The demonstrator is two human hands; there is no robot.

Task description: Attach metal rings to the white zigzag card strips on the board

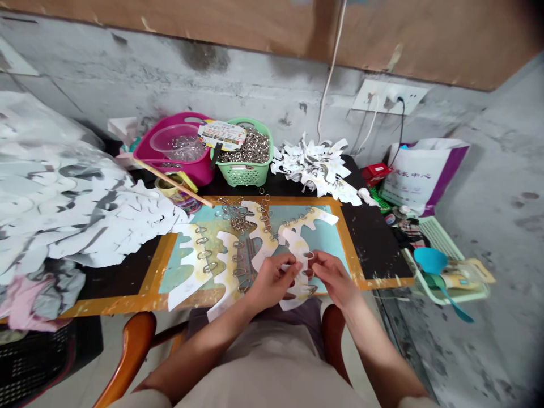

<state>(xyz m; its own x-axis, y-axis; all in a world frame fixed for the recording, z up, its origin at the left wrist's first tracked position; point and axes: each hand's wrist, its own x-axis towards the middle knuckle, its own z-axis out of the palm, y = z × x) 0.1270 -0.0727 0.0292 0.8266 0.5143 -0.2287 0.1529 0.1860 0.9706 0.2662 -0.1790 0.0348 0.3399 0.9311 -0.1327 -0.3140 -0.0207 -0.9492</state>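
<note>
My left hand [272,280] is closed in a pinch on the edge of a white cut-out sheet piece [296,242] with yellowish patches. At the piece's right edge, the fingers of my right hand [338,279] are closed around a small metal ring [310,273]. Similar white pieces lie about on the blue work surface: one with rings along its edge [193,272] at the left, another [227,272] beside it, and a curved one [325,216] behind my hands. A pile of loose metal rings [238,215] sits beyond them. My fingertips partly hide the held ring.
At the back stand a magenta basket [147,148] and a green basket [244,174] holding metal rings. White cut-outs [318,164] are heaped back right, with a larger heap [85,215] at the left. A tray [467,294] with a blue ladle [431,260] is at the right.
</note>
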